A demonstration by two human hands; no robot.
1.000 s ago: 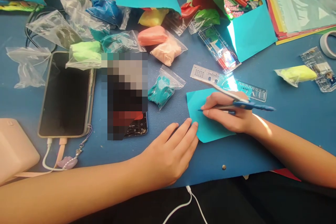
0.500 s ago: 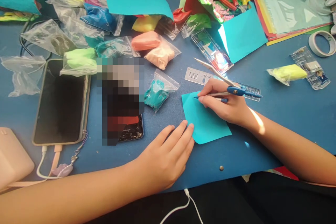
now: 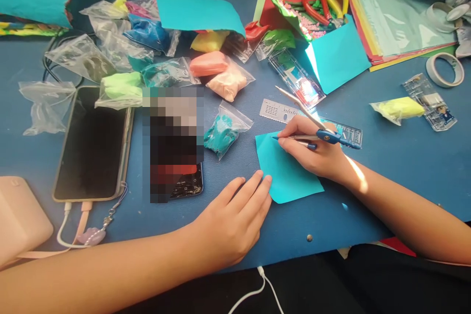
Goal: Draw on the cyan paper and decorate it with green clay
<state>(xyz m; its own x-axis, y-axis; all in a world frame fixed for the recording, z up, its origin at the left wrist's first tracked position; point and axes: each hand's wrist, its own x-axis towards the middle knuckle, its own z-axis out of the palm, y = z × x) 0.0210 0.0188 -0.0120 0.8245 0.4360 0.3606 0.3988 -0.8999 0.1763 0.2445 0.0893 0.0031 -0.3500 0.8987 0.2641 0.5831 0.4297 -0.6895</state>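
A small turquoise paper square (image 3: 294, 176) lies on the blue tabletop. My right hand (image 3: 312, 149) grips a drawing compass (image 3: 329, 136) by one leg, with the blue tip touching the paper near its upper left edge. The other leg of the compass points up and to the left, above the hand. My left hand (image 3: 235, 221) lies with its fingers stretched out, the fingertips on the paper's lower left edge. Partly behind the right hand is a clear ruler (image 3: 277, 110). A bag of teal clay (image 3: 222, 135) sits left of the paper.
Several bags of coloured clay spread across the upper left. Two phones lie left, one (image 3: 91, 152) with cables, the other (image 3: 189, 181) partly pixelated. Red and yellow scissors (image 3: 326, 5) rest in a decorated paper pocket. A tape roll (image 3: 444, 70) and coloured sheets (image 3: 390, 14) are at right.
The camera view has shifted slightly, so the far items sit a little lower. The compass has turned slightly in my right hand, while its tip stays at the same spot. My left hand stays put.
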